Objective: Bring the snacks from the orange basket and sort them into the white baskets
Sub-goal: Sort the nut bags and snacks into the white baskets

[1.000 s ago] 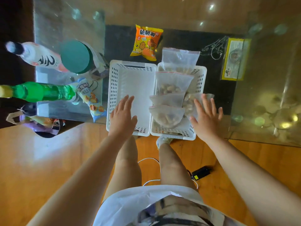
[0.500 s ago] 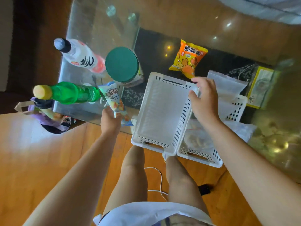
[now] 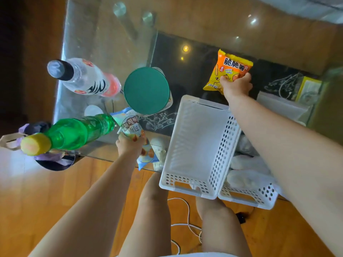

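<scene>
1. Since half a second ago my right hand has left the basket rim and reached out to the far orange chip bag; my left hand keeps its hold on the blue snack packet.
2. At the left edge of the glass table stand a green plastic bottle and a clear bottle with a dark cap, both smooth and round.
3. Just beside them stands a can with a flat green lid.
4. My left fingers curl round the crinkled packet at the table's near edge.
5. The left white basket, perforated plastic, lies open and overhangs the near edge.
6. My right fingers grasp the glossy chip bag's lower corner on the dark table panel.
7. The right white basket, touching the first, holds clear bags of snacks.
</scene>
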{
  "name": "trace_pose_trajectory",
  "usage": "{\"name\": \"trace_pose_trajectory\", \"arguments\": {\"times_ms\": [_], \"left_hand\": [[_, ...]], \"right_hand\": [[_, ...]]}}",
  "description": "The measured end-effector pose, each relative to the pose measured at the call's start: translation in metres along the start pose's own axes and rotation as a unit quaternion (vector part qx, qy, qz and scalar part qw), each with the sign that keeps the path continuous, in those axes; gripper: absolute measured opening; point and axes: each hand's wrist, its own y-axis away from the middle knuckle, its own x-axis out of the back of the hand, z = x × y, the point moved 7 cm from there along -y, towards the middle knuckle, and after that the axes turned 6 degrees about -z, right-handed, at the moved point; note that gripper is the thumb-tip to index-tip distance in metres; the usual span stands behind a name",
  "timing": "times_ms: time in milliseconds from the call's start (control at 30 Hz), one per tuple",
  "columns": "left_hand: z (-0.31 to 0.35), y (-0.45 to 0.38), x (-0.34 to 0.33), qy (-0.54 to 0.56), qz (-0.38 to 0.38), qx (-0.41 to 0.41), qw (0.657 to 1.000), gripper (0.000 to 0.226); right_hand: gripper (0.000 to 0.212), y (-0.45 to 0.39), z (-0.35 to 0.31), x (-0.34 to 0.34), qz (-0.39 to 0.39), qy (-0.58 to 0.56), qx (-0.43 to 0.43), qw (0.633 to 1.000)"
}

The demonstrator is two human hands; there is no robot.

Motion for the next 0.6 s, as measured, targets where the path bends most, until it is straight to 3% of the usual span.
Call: {"name": "trace_pose_trajectory", "arguments": {"times_ms": [267, 467, 600], "left_hand": [[0.004, -0.001, 0.0, -0.024, -0.015, -0.014, 0.999, 0.062], [-0.004, 0.019, 0.002, -0.044, -0.027, -0.067, 0.996, 0.056], [-0.026, 0.039, 0.007, -0.011, -0.048, -0.074, 0.996, 0.05]], "right_hand": [[0.091, -0.004, -0.003, 0.001, -0.016, 0.016, -0.008, 1.0], [0.059, 0.013, -0.025, 0.013, -0.042, -0.079, 0.071, 0.993], [0.057, 0.044, -0.032, 0.023, -0.068, -0.124, 0.119, 0.983]]}}
